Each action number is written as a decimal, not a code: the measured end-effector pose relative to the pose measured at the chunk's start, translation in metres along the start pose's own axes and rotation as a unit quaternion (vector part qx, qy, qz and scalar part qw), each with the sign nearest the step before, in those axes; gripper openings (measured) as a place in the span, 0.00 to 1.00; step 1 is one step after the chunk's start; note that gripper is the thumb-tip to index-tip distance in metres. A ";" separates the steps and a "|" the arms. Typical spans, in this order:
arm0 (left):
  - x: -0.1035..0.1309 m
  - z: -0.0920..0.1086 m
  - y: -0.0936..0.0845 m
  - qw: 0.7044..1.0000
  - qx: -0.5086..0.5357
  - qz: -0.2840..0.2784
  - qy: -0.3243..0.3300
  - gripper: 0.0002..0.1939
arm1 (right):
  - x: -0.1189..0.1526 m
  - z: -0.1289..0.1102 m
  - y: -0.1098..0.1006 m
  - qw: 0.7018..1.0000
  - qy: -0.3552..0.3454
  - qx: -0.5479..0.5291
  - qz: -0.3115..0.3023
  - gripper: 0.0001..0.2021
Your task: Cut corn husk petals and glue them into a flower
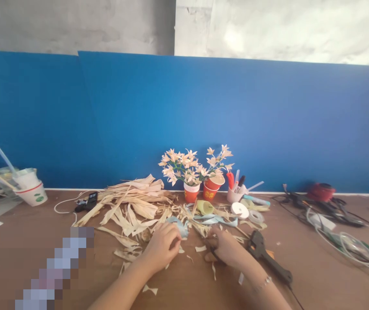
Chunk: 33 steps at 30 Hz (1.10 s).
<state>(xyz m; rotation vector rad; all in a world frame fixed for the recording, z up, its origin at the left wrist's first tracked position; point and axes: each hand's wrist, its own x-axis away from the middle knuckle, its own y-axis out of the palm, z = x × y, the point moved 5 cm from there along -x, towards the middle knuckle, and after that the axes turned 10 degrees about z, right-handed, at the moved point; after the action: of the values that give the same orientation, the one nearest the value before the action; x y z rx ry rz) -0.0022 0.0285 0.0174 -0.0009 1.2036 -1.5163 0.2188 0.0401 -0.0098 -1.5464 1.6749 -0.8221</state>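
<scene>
My left hand (162,244) is closed, its fingers curled in toward the thumb; whatever they may pinch is too small to make out. Just beyond its fingertips lies a light blue strip (180,227). My right hand (225,246) is closed as well, low over the brown table (184,288), with something dark partly showing beneath its fingers. A pile of dried corn husks (136,206) spreads in front of and left of my left hand. A black glue gun (268,256) rests to the right of my right hand.
Pale husk flowers stand in red paper cups (191,196) against the blue partition (184,112). Near them are a cup of pens (235,194) and a white tape roll (239,210). A white cup (32,189) stands left; coiled tubing (355,247) and cables lie right.
</scene>
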 end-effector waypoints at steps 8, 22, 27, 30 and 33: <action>0.000 -0.002 -0.001 0.998 -0.036 0.033 0.033 0.07 | 0.005 -0.003 0.005 0.992 0.039 -0.087 -0.080 0.17; 0.001 0.008 0.003 1.000 0.004 0.020 0.019 0.07 | 0.030 -0.081 0.018 0.944 -0.270 -0.137 0.135 0.08; -0.002 0.005 -0.003 0.996 0.057 0.058 -0.040 0.09 | 0.015 -0.063 0.029 0.943 -0.074 -0.320 0.055 0.11; -0.004 0.008 -0.004 0.996 0.059 0.055 -0.032 0.08 | 0.012 -0.061 0.036 0.913 0.002 -0.407 -0.004 0.16; -0.004 0.009 -0.004 0.997 0.053 0.049 -0.038 0.04 | 0.013 -0.062 0.039 0.903 0.019 -0.430 -0.021 0.17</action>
<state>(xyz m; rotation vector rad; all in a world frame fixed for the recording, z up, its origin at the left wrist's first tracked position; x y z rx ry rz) 0.0019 0.0251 0.0268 0.0687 1.0471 -1.4791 0.1448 0.0295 -0.0090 -2.1358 2.1876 -0.0839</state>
